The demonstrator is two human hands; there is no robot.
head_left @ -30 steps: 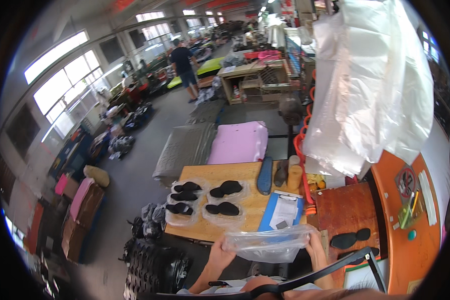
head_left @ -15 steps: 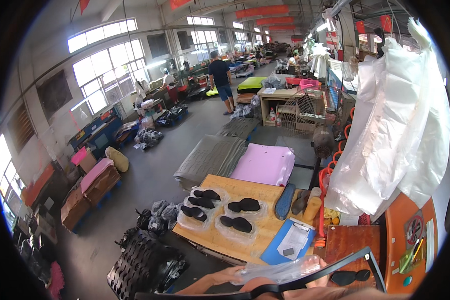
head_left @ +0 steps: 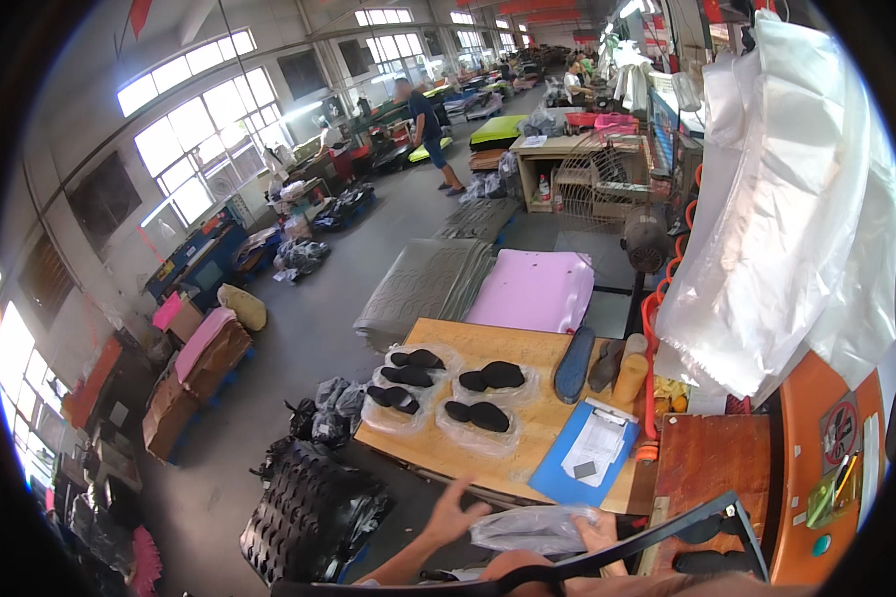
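The right hand (head_left: 599, 534) has its grip closed on a clear plastic bag (head_left: 533, 527), fingers pinching the bag's right end; the bag lies crumpled and roughly level, low in the view, just off the near edge of the table (head_left: 468, 453) and in front of the person's body. The left hand (head_left: 455, 512) is at the bag's left end with its fingers spread open and raised; whether it touches the plastic cannot be told, and it grips nothing.

Beyond the hands, the wooden table carries 4 clear bags of dark shoe insoles (head_left: 446, 393), laid in 2 rows, each bag showing a pair of black pieces. To their right lies a blue clipboard (head_left: 579, 460) with a white sheet on it, close to the table's near right corner. At the far right edge of the table rest a dark blue insole (head_left: 573, 364), a grey-brown one (head_left: 605, 364) and a yellowish one (head_left: 630, 376), side by side. A big sheaf of clear plastic bags (head_left: 786, 209) hangs at the right, above an orange machine panel (head_left: 816, 468). Behind the table lie a pink foam sheet (head_left: 536, 289) and a grey stack of sheets (head_left: 423, 284) on the floor. Far back, a person in a dark shirt (head_left: 426, 124) stands in the aisle.
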